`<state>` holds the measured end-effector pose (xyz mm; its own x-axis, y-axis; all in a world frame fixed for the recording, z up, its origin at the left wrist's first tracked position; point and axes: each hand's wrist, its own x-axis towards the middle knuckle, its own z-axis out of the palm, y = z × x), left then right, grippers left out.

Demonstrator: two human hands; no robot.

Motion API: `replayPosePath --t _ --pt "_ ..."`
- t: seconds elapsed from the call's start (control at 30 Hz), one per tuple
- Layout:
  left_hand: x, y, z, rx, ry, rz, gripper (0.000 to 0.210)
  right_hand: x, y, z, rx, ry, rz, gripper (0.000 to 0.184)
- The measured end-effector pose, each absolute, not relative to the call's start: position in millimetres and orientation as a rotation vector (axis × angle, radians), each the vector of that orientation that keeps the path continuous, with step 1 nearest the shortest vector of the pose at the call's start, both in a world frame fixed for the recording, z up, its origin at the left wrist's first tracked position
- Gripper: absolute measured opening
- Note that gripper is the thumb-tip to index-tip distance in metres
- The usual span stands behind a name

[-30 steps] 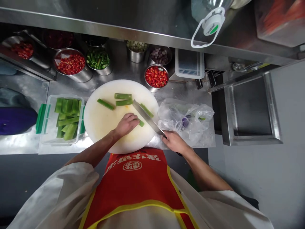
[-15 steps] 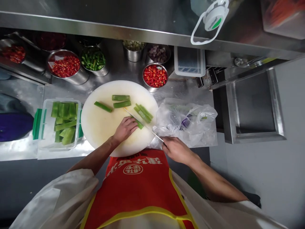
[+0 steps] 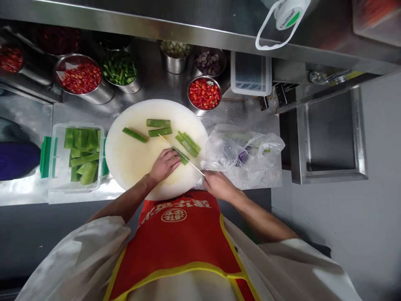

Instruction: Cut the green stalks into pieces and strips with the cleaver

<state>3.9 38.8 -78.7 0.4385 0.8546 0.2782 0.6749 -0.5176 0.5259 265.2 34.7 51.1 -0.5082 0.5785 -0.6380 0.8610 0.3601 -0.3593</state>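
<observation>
My right hand (image 3: 219, 184) grips a knife (image 3: 194, 166) by its handle, at the right edge of a round white cutting board (image 3: 131, 163). The thin blade slants up and left across the board. Beside it, the bent fingers of my left hand (image 3: 165, 166) press down on a green vegetable piece (image 3: 184, 159), partly hidden by the fingers and blade. Thin green slices (image 3: 189, 143) lie to the right of the blade. Several longer green pieces (image 3: 158, 123) rest on the far side of the board.
Left of the board stands a clear plastic box (image 3: 54, 167) of green chunks. Behind are steel pots of chopped red chillies (image 3: 204, 94) and green chillies (image 3: 119, 69). A crumpled plastic bag (image 3: 244, 163) lies to the right. A steel shelf (image 3: 140, 25) overhangs the counter.
My right hand and the knife have shifted left and up a little. My left hand stays on the green piece. The whole view has tilted slightly.
</observation>
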Motion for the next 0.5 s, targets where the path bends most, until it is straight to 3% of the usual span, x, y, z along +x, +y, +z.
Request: replayPosePath --t 0.33,0.5 --pt "46.5 28.3 -76.6 2.308 1.590 0.640 0.019 299.1 40.5 35.8 1.352 2.238 -1.070 0.019" --pt "4.2 40.1 -80.9 2.122 1.945 0.638 0.013 313.9 27.8 31.9 1.438 2.235 -1.251 0.023"
